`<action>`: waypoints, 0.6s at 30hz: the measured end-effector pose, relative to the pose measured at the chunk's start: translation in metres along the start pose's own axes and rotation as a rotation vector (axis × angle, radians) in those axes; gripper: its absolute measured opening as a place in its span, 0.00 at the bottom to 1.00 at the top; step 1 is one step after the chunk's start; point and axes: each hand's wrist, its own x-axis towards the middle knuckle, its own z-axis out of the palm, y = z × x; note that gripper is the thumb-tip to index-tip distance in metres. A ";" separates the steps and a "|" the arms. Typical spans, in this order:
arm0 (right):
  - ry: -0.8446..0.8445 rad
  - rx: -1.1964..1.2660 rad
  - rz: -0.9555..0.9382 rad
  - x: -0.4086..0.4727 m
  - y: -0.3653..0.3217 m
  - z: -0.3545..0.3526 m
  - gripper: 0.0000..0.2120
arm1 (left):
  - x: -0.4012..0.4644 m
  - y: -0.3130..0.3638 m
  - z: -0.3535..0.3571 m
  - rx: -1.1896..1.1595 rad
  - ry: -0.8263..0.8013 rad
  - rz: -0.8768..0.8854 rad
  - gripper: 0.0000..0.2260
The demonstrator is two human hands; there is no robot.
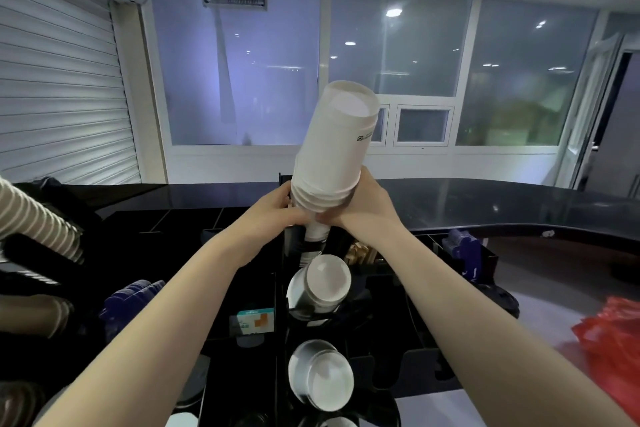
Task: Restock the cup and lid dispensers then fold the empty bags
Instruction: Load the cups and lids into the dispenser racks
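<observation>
— Cups first, then: which step is this?

— Restocking, by my reading. Both hands are up at the centre of the frame on a stack of white paper cups [334, 146], held bottom-up and leaning toward the upper right. The left hand [277, 210] has its fingers curled round the lower rims from the left; the right hand [363, 201] wraps the same rims from the right. Both grips are closed on the stack.

— And where is it going?

— Just below the hands a narrower white column [313, 239] runs down into the black dispenser rack [391, 367], and the stack appears to be meeting it there. Whether they already nest, I cannot tell; the fingers hide the join.

— Other slots?

— Two cup bottoms [323, 282] and [320, 374] show lower in the frame, so those seem filled.

— Next move?

— Probably straighten the tilt, line the rims up with the column, and ease the stack down. A red bag [613, 333] lies at the right edge, not yet folded.
</observation>
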 end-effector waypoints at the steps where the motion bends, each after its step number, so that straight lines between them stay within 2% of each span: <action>1: 0.017 0.020 -0.024 -0.003 -0.002 -0.004 0.30 | -0.001 0.004 0.000 -0.029 -0.009 0.013 0.25; 2: 0.032 0.043 -0.053 -0.006 -0.004 -0.007 0.29 | -0.001 0.008 0.001 -0.058 0.002 0.020 0.21; 4: 0.051 0.075 -0.115 -0.012 -0.011 -0.013 0.30 | -0.002 0.017 0.005 -0.086 0.076 0.040 0.21; 7: 0.052 0.143 -0.168 -0.020 -0.019 -0.024 0.34 | -0.007 0.034 0.016 -0.056 0.181 0.123 0.25; 11: 0.046 0.155 -0.214 -0.033 -0.025 -0.037 0.35 | -0.019 0.047 0.022 -0.054 0.237 0.236 0.29; 14: 0.040 0.183 -0.220 -0.044 -0.026 -0.041 0.40 | -0.030 0.054 0.026 -0.125 0.298 0.272 0.37; 18: 0.062 0.216 -0.261 -0.068 -0.032 -0.048 0.36 | -0.050 0.062 0.034 -0.148 0.288 0.344 0.32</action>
